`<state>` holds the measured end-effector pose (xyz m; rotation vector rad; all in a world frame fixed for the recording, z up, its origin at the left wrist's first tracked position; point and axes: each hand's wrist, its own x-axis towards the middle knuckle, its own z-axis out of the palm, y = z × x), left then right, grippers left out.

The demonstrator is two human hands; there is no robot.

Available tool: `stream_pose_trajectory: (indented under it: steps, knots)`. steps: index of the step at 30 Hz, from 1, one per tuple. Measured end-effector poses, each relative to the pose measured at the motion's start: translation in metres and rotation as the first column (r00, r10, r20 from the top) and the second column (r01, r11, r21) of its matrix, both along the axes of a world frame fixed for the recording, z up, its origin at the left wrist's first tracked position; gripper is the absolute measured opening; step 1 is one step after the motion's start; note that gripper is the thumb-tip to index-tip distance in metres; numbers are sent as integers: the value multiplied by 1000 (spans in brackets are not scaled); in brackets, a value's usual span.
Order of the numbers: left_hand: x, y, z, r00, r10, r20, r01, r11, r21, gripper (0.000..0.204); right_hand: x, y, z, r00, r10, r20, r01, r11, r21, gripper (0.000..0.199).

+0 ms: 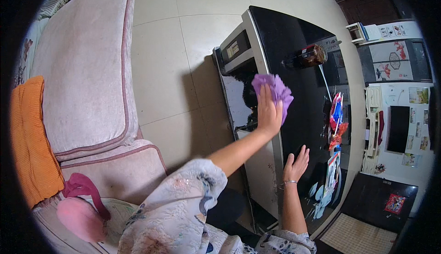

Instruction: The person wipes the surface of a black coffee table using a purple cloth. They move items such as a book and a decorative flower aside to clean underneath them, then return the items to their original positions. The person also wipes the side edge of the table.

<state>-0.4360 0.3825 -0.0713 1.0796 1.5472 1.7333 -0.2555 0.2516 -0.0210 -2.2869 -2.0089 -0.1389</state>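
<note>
My left hand (269, 114) is pressed on a crumpled purple cloth (275, 89), at the left edge of a glossy black tabletop (294, 125). Its fingers lie over the cloth. My right hand (296, 166), a thin bracelet at its wrist, rests on the same surface nearer to me. Its fingers are stretched out and hold nothing. Beyond the cloth a glass jar with dark contents (313, 55) stands on the tabletop. A thin pale stick (325, 83) lies close to the jar.
Colourful packets (336, 121), a booklet (332, 169) and a light-blue leaf-shaped item (323, 204) lie along the table's right side. To the left are a pale pink sofa (87, 66), an orange ribbed cushion (33, 139) and a pink plush item (80, 219). Tiled floor (161, 61) separates sofa and table.
</note>
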Motion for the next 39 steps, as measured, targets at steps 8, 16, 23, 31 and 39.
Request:
stream_pose_trajectory:
  steps: [8, 16, 23, 31, 39]
  knots:
    - [-89, 125, 10, 971, 214, -110, -223, 971, -86, 63, -11, -1, 1, 999, 13, -48, -15, 999, -30, 69]
    - [-167, 237, 8, 894, 360, -268, -368, 929, 20, 62, -12, -1, 8, 1000, 3, -25, -4, 1000, -27, 74]
    - [-134, 223, -6, 941, 315, -120, -320, 947, -16, 66, -3, -3, 3, 1000, 2, -3, -2, 1000, -24, 74]
    - [-71, 107, -1, 981, 145, -132, -147, 989, -5, 71, -6, -3, 3, 1000, 11, -10, -11, 999, -35, 73]
    - [-182, 229, 1, 972, 210, -109, -216, 975, -43, 69, -19, 0, 6, 1000, 23, -4, -23, 999, -31, 72]
